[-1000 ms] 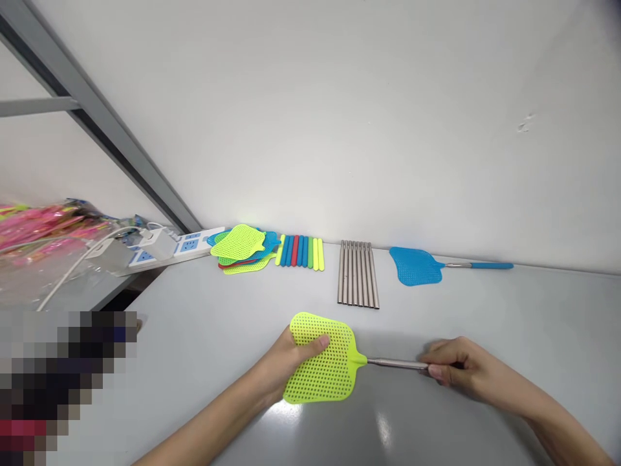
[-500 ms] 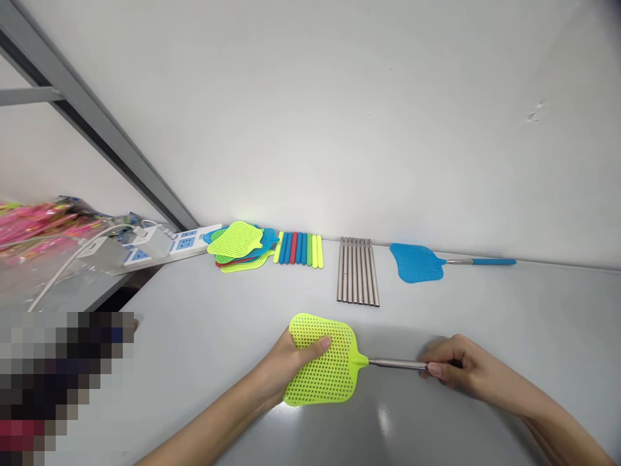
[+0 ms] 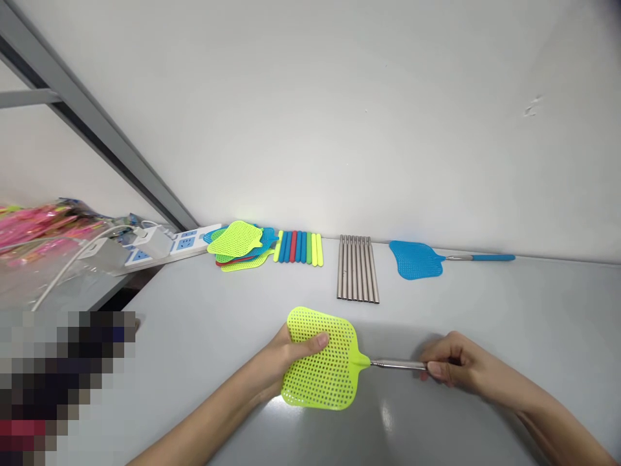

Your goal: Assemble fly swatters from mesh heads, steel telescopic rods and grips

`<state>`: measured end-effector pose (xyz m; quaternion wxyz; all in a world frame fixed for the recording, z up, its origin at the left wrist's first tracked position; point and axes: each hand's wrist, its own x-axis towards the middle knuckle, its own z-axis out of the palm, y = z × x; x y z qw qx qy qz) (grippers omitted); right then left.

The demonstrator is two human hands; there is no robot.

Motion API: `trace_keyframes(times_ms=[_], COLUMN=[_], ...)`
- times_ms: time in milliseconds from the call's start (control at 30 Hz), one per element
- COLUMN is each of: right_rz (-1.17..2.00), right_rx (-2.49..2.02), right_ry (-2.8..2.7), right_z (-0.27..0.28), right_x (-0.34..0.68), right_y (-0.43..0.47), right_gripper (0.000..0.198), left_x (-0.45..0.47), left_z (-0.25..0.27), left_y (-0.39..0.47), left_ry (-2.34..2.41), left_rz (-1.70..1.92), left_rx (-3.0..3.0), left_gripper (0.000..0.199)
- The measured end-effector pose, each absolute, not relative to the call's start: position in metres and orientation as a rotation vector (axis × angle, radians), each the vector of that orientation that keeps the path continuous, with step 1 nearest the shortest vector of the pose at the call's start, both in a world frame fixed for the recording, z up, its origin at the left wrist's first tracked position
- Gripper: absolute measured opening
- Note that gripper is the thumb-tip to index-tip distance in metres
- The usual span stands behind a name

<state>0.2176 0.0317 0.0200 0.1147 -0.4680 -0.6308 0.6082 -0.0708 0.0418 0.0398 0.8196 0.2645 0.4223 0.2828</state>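
Note:
A yellow-green perforated fly swatter head (image 3: pixel 323 372) is gripped by my left hand (image 3: pixel 281 362), thumb flat on top and the other fingers hidden beneath. From its neck a metal telescopic rod (image 3: pixel 400 364) runs to the right. My right hand (image 3: pixel 456 366) pinches the far end of that rod between thumb and fingers. Behind, several metal rods (image 3: pixel 356 268) lie side by side on the grey table. To their right lies a blue fly swatter (image 3: pixel 418 260) with its rod and blue handle joined on.
At the back left are a pile of coloured swatter heads (image 3: pixel 237 241) and a row of coloured handle sleeves (image 3: pixel 301 248). A white power strip (image 3: pixel 187 243) with plugs stands near pink bagged items (image 3: pixel 53 226). A wall (image 3: pixel 363 129) rises behind the table.
The swatter head has shifted slightly left and tilted up a little with my left hand. My right hand keeps its pinch on the rod, nearly still.

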Motion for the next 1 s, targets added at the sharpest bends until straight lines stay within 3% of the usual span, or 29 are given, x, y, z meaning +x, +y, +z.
trace_keyframes(times_ms=[533, 1000], right_rz=[1.711, 1.683], right_rx=[-1.503, -1.545], right_ry=[-1.887, -1.826], right_z=[0.02, 0.021], right_x=[0.222, 0.216], right_y=[0.035, 0.034], right_gripper=[0.027, 0.043], left_x=[-0.07, -0.083], left_z=[0.036, 0.026], left_y=[0.046, 0.063], left_ry=[0.887, 0.727], left_rz=[0.564, 0.526], left_rx=[0.582, 0.309], left_gripper=[0.028, 0.031])
